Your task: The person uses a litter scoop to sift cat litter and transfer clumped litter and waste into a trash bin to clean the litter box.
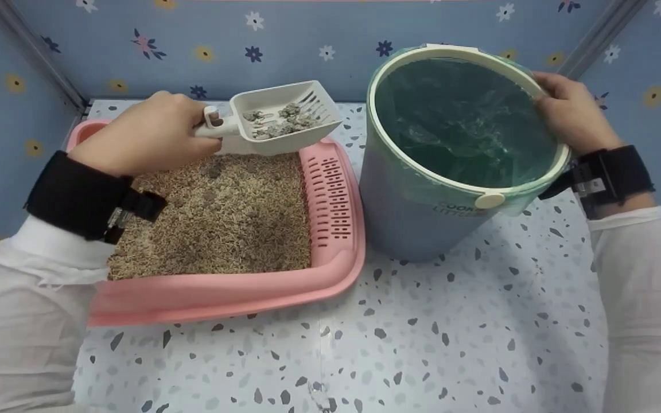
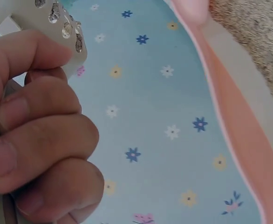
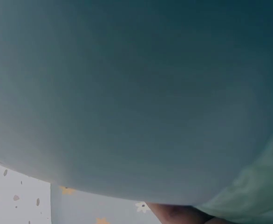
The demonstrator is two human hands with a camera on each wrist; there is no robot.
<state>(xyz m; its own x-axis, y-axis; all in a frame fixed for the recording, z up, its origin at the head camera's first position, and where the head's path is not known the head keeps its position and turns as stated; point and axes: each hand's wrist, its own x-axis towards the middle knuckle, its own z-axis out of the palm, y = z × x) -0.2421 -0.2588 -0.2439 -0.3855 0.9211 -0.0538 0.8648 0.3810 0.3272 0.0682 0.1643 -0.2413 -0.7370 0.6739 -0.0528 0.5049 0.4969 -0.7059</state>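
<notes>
My left hand (image 1: 155, 129) grips the handle of a white slotted litter scoop (image 1: 284, 140), raised over the far right part of the pink litter box (image 1: 330, 252). Grey clumps of litter (image 1: 287, 121) lie in the scoop. In the left wrist view the fingers (image 2: 48, 135) are curled round the handle, and clumps show through the slots. My right hand (image 1: 574, 109) holds the right rim of a blue-grey bin (image 1: 416, 212), which leans toward me. A green bag (image 1: 468, 126) lines the bin and folds over its cream rim. The right wrist view is mostly filled by the bin's side (image 3: 127, 102).
Tan granular litter (image 1: 238, 212) fills the box, with darker patches in it. The box stands left of the bin on a white speckled surface (image 1: 399, 344). Blue flowered panels (image 1: 307, 34) rise behind and at both sides.
</notes>
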